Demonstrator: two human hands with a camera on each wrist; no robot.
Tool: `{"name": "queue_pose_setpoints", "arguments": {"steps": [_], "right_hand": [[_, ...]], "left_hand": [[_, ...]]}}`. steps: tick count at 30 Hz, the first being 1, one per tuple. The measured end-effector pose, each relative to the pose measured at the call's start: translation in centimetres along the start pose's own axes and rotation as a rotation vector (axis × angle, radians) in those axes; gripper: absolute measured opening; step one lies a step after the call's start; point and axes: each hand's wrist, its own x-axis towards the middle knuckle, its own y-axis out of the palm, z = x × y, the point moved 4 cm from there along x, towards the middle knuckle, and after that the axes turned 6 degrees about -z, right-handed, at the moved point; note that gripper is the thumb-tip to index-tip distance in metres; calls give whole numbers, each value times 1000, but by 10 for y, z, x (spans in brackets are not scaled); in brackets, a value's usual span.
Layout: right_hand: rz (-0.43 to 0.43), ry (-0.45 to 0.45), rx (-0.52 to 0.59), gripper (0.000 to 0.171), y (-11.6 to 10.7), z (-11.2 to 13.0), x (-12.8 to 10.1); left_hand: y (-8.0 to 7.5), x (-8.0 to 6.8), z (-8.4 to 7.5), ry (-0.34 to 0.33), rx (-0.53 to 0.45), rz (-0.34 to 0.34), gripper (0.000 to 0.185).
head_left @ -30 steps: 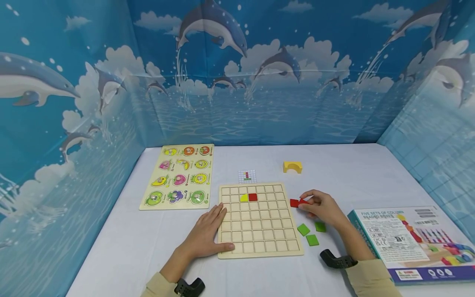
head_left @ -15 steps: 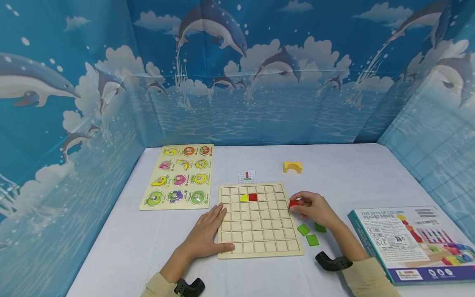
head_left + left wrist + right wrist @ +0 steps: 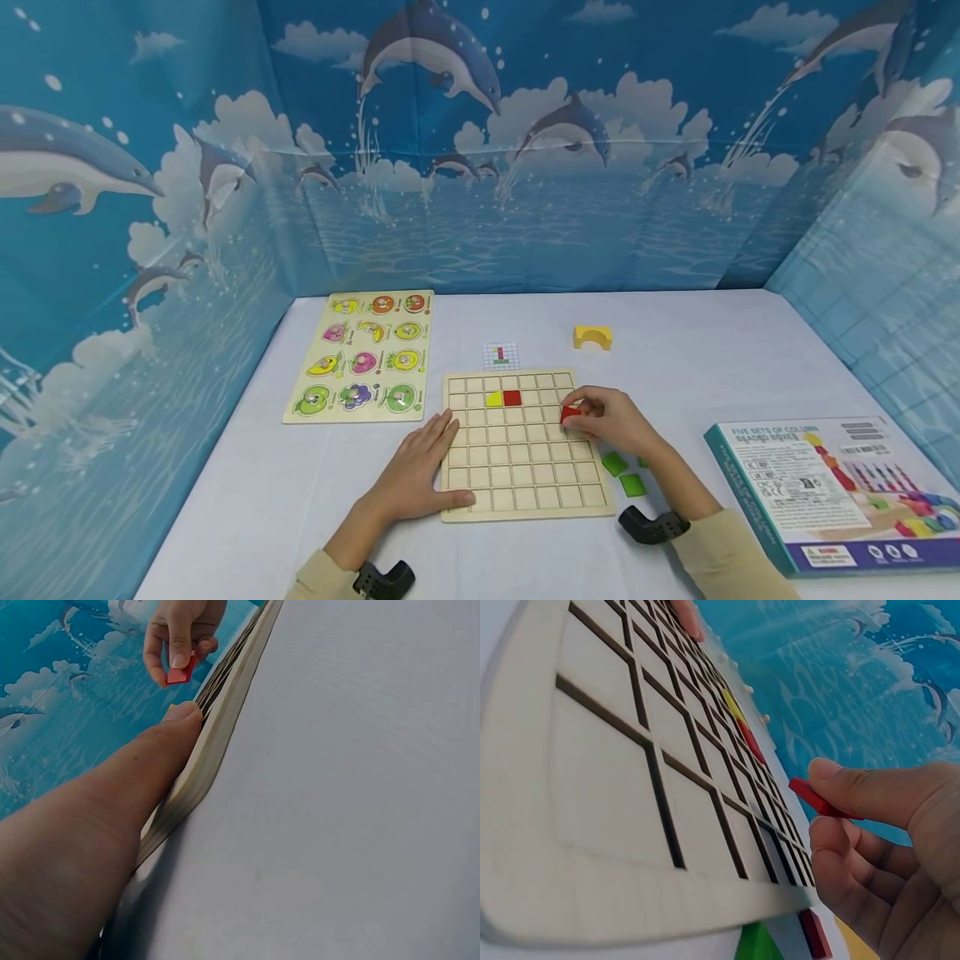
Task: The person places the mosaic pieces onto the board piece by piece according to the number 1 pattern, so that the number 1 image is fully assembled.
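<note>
A wooden grid board (image 3: 525,492) lies on the white table, with a yellow tile (image 3: 493,399) and a red tile (image 3: 512,397) set side by side in its second row. My right hand (image 3: 596,414) pinches another red square tile (image 3: 570,412) over the board's right columns; the same tile (image 3: 821,801) shows between thumb and fingers in the right wrist view, and again (image 3: 180,674) in the left wrist view. My left hand (image 3: 427,467) lies flat on the board's left edge (image 3: 217,735).
Green tiles (image 3: 624,475) lie right of the board. A small pattern card (image 3: 500,356) and a yellow arch block (image 3: 592,337) sit behind it. A fruit puzzle board (image 3: 363,354) lies at the left, a printed box (image 3: 840,492) at the right.
My right hand has carried the red tile leftward from the table beside the board to above the board's right columns. The left hand has stayed put.
</note>
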Motion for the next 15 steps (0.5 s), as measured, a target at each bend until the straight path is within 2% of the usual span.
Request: {"name": "queue_pose_setpoints", "arguments": {"steps": [6, 15], "right_hand": [[25, 16, -5, 29, 11, 6, 5], [71, -45, -22, 24, 22, 17, 10]], "left_hand": [[-1, 0, 0, 5, 2, -4, 105], [0, 0, 0, -4, 5, -2, 106]]}}
